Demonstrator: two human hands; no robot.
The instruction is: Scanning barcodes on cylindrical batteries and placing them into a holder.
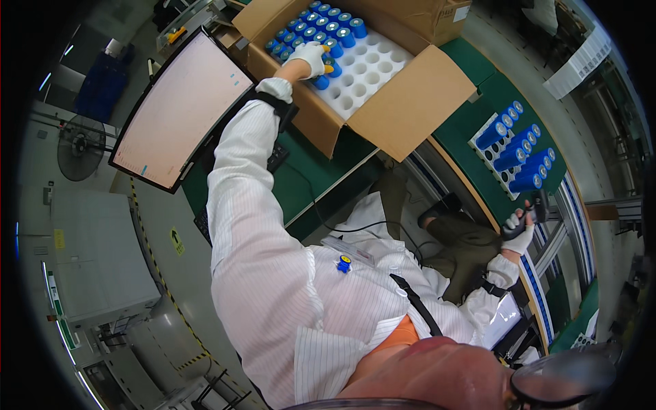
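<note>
My left hand (309, 57), in a white glove, reaches far out into an open cardboard box (403, 102). Inside lies a white tray with round holes (369, 68), its far part filled with several blue cylindrical cells (326, 26). The fingers close around one blue cell (320, 82) at the tray's near-left edge. My right hand (519, 236), also gloved, grips a dark handheld tool (536, 208) beside a small white rack of blue cells (516, 147) on the green bench.
A large monitor (181, 102) stands left of the box, with a black keyboard (277, 157) under my left arm. Metal conveyor rails (553, 239) run along the right. A fan (78, 147) and grey cabinet (96, 253) stand on the left.
</note>
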